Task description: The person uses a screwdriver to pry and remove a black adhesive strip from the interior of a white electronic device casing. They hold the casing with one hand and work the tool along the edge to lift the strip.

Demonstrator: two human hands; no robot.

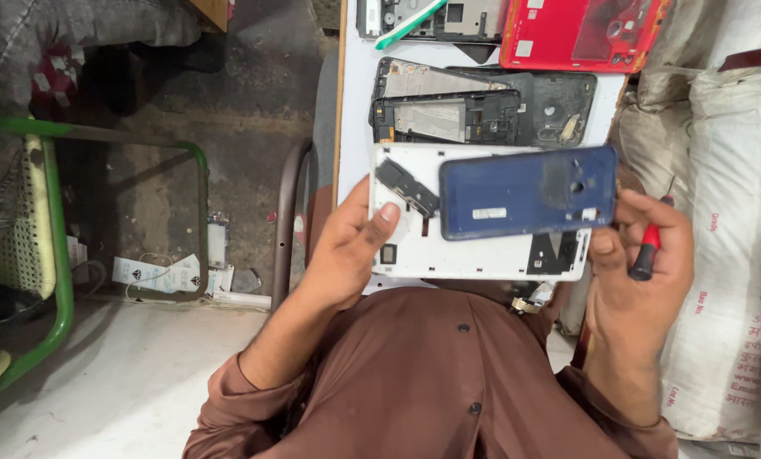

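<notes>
holding a white phone frame (482,255) at centre frame, left hand (351,246) is gripping its 9 o'clock edge, thumb curled onto the face near a small black module (406,187). right hand (640,255) is pinching the 3 o'clock end of a blue back cover (527,192), which is lying across the top of the frame, tilted slightly. that same hand is also trapping a red-handled screwdriver (648,246) against the palm, fingers closed round both.

judgement: the cover looks separated from the frame. doing this well likely means keeping the left grip firm on the edge only, lifting the cover evenly rather than twisting, and watching the screwdriver tip so it is not scraping anything.

surface: a white board (355,93) is running toward 12 o'clock, carrying two black phone frames (448,106) and a red back cover (580,32) at 1 o'clock. white sacks (729,212) are stacking at 3 o'clock. a green metal chair frame (57,255) is sitting at 9 o'clock on a dusty concrete floor (244,127) with scattered litter. person is wearing a brown shirt (448,382).
</notes>
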